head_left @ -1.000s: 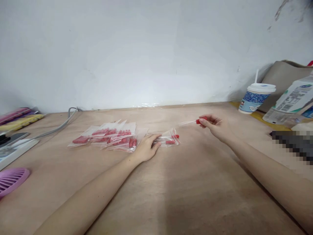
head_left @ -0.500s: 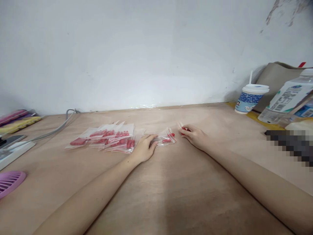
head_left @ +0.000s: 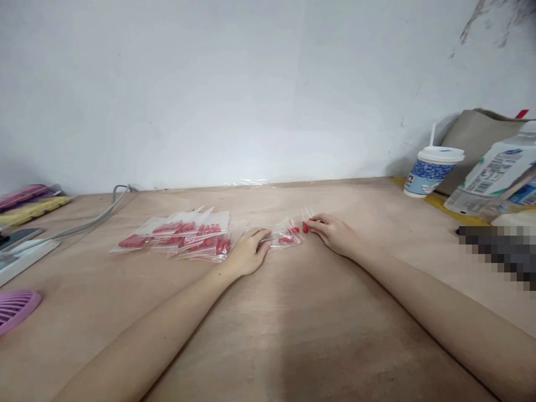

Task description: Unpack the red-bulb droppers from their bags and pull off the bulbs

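My left hand [head_left: 248, 250] lies flat on the wooden table [head_left: 293, 312], its fingertips pressing the left end of a small clear zip bag [head_left: 283, 234] that holds red pieces. At that bag's right end, my right hand [head_left: 335, 232] is closed in a pinch on a small red piece [head_left: 305, 226]. A spread pile of similar filled bags [head_left: 184, 234] lies just left of my left hand.
A paper cup with a straw [head_left: 431, 170], a plastic bottle [head_left: 489, 178] and a grey bag [head_left: 481, 139] stand at the back right. A grey cable [head_left: 96, 218], a white tray [head_left: 25, 251] and a purple fan [head_left: 17, 310] are on the left.
My right hand has come from the right down to the bag's open end with the red piece. My left hand has stayed on the bag.
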Motion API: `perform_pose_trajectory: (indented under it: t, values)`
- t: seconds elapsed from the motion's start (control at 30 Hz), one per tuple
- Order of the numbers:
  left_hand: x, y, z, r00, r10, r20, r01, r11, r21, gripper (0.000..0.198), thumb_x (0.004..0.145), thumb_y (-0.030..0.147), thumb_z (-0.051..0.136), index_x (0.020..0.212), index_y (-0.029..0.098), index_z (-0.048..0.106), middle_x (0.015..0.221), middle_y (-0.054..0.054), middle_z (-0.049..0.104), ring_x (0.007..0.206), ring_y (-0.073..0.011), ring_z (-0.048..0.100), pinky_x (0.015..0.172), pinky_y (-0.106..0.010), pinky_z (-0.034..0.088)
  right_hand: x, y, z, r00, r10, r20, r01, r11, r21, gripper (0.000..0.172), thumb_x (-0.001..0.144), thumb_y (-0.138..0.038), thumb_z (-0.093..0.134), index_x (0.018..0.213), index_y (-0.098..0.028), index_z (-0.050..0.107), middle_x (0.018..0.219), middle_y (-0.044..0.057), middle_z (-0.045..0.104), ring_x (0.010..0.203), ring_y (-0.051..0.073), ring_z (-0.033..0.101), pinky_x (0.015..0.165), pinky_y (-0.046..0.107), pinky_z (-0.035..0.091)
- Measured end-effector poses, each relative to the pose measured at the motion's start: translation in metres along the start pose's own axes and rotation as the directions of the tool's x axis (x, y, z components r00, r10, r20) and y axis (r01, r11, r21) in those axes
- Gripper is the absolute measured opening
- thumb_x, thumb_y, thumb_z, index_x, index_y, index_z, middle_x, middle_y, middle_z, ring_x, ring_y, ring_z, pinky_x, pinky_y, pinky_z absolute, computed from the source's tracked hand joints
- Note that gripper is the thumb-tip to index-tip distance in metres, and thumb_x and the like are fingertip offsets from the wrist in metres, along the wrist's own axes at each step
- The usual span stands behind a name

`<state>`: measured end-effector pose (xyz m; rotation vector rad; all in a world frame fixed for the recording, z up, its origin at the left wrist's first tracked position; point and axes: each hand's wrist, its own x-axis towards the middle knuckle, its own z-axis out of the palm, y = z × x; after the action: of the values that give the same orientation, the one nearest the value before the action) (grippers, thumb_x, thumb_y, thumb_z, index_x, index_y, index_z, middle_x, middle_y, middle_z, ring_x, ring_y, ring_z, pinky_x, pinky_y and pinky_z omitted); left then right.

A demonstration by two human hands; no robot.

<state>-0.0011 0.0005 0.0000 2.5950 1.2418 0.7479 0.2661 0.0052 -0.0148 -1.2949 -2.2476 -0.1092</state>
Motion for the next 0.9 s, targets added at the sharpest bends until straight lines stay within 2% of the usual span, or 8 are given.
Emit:
perform_pose_trajectory:
  t: [0.1,0.2,0.37,0.57,0.63,0.73,0.8,0.9]
  values:
    - [0.004,-0.002,0.001,1.0,0.014,0.019,-0.014,1.0,0.015,0.036,0.087,0.031,0.04,0.119,0.017,0.051,0.123,-0.009,0.053,0.113,-0.021,0.049,0.099,-0.037,0.037,0.003,-0.002,-0.002,1.0,-0.015,0.001,0.015,1.0,0.007,0.029,0.088,-0.025,0.039,0.11,-0.024,0.058,0.107,0.008,0.06,0.093,0.023,0.056,0.08,0.037,0.044]
    - [0.007,-0.001,0.0,0.999,0.007,0.053,-0.008,0.999,0.036,0.038,0.088,0.032,0.039,0.121,0.018,0.05,0.127,-0.009,0.05,0.117,-0.0215,0.046,0.101,-0.038,0.035,0.004,-0.002,-0.004,0.999,-0.041,0.019,0.04,0.998,0.038,0.026,0.087,-0.024,0.041,0.105,-0.022,0.059,0.102,0.008,0.062,0.092,0.023,0.056,0.083,0.039,0.043]
    - [0.008,0.0,0.0,0.993,-0.015,0.118,0.006,0.997,0.076,0.042,0.089,0.034,0.037,0.126,0.016,0.045,0.132,-0.01,0.045,0.124,-0.0226,0.038,0.105,-0.04,0.029,0.0,-0.001,-0.006,0.999,-0.026,-0.021,0.028,0.996,0.09,0.026,0.087,-0.025,0.039,0.103,-0.021,0.06,0.103,0.009,0.061,0.095,0.022,0.055,0.083,0.037,0.044]
    - [0.006,-0.003,0.002,0.997,0.016,0.069,-0.02,0.999,0.048,0.042,0.088,0.035,0.038,0.125,0.016,0.046,0.13,-0.009,0.048,0.122,-0.0217,0.041,0.105,-0.04,0.029,0.005,-0.013,-0.009,0.991,0.028,-0.134,-0.007,0.988,0.152,0.025,0.086,-0.033,0.046,0.091,-0.02,0.066,0.082,0.007,0.062,0.079,0.019,0.053,0.076,0.034,0.042]
    - [0.005,-0.004,0.003,0.999,0.029,0.038,-0.03,0.999,0.025,0.04,0.087,0.033,0.041,0.122,0.017,0.049,0.127,-0.008,0.05,0.118,-0.0212,0.045,0.102,-0.038,0.033,0.011,-0.019,-0.01,0.993,0.07,-0.099,-0.055,0.987,0.151,0.024,0.083,-0.036,0.05,0.089,-0.021,0.068,0.076,0.006,0.061,0.077,0.019,0.051,0.074,0.033,0.04]
    - [0.003,-0.004,0.002,1.0,0.003,-0.021,-0.003,1.0,-0.012,0.033,0.084,0.028,0.044,0.114,0.017,0.055,0.117,-0.008,0.057,0.108,-0.0206,0.052,0.096,-0.036,0.04,0.023,-0.028,-0.012,0.994,0.098,0.038,-0.101,0.992,0.079,0.021,0.077,-0.036,0.057,0.09,-0.025,0.069,0.081,0.006,0.06,0.081,0.021,0.05,0.075,0.036,0.037]
    - [0.003,-0.004,0.001,0.998,-0.041,-0.053,0.039,0.999,-0.037,0.029,0.082,0.024,0.046,0.107,0.016,0.058,0.109,-0.007,0.061,0.1,-0.0201,0.056,0.09,-0.035,0.044,0.03,-0.034,-0.012,0.986,0.103,0.128,-0.108,0.994,0.032,0.017,0.076,-0.031,0.057,0.087,-0.027,0.069,0.084,0.005,0.061,0.085,0.022,0.05,0.077,0.037,0.034]
    - [0.004,-0.003,0.0,0.994,-0.091,-0.057,0.086,0.994,-0.074,0.026,0.079,0.02,0.047,0.102,0.015,0.06,0.103,-0.007,0.063,0.092,-0.0189,0.059,0.086,-0.033,0.046,0.037,-0.043,-0.012,0.976,0.115,0.185,-0.119,0.993,0.008,0.013,0.074,-0.021,0.055,0.08,-0.024,0.066,0.083,0.004,0.062,0.089,0.023,0.049,0.08,0.038,0.031]
